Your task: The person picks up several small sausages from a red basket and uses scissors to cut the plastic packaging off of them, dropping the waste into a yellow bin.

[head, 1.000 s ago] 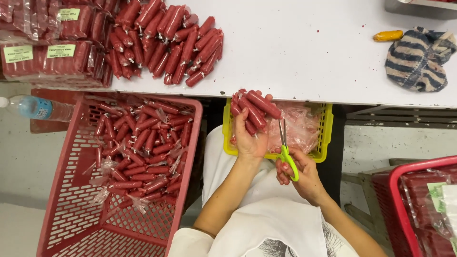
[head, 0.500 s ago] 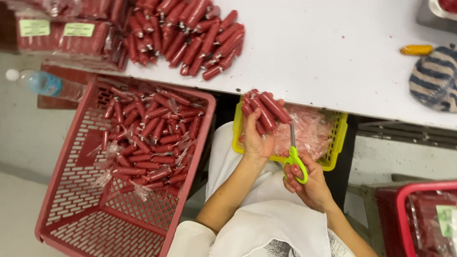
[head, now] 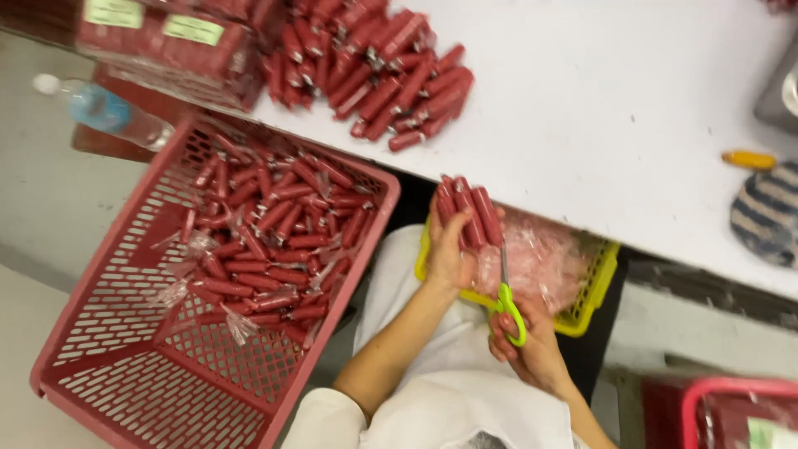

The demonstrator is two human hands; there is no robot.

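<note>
Right hand: the right hand (head: 532,349) is lowest in the view, fingers through the green handles of the scissors (head: 507,295), clenched on them, with the blades pointing up toward the table.
Left hand: the left hand (head: 449,249) is just left of the blades, grasping a bundle of sausages (head: 467,212) that stands upright out of the fist.
Yellow basket: a yellow basket (head: 594,287) sits under both hands, against the table edge, holding a heap of clear pinkish plastic wrappers (head: 540,266).
Red crate: a big red crate (head: 166,391) stands to the left of the person, with loose sausages (head: 266,241) and bits of wrapper filling its upper half; its lower half shows bare grid.
Second crate: the corner of another red crate (head: 723,407) shows at the lower right.
Bottle: a plastic bottle (head: 108,112) lies beyond the big crate's far left corner.
Table: the white table (head: 598,108) carries a pile of sausages (head: 374,71), packed sausages (head: 158,37) at far left, and a small yellow tool (head: 748,160) beside a striped cloth (head: 769,214) at right.
</note>
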